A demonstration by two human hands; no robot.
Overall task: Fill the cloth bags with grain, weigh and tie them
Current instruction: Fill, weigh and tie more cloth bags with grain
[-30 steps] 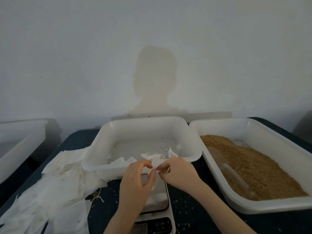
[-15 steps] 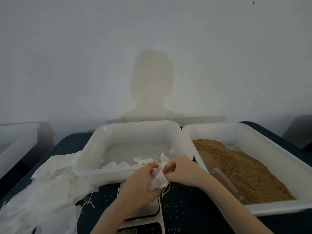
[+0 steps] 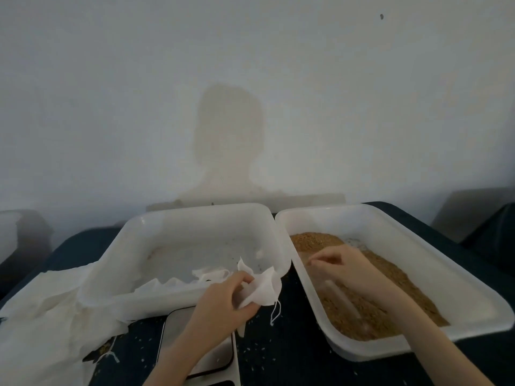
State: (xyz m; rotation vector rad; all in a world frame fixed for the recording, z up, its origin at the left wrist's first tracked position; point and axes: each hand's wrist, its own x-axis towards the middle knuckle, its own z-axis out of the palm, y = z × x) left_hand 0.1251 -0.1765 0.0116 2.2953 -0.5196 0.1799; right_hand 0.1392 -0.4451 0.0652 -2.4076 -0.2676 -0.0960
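Beside the scale (image 3: pixel 195 344), two white trays (image 3: pixel 195 218) stood; the left hand (image 3: pixel 223 305) pinched one cloth bag (image 3: pixel 262 291) above it, while the right hand (image 3: pixel 345 268) reached, fingers loosely curled, over the grain (image 3: pixel 390 280).

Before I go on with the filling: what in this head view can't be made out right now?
- Scale display: cut off by the bottom edge and covered by the left hand.
- Scoop in the grain: translucent and blurred; the right hand hides its handle, so the grip is unclear.
- Bag mouth: crumpled, hidden by the fingers; open or not, cannot tell.
- Left bin: cut by the left edge.
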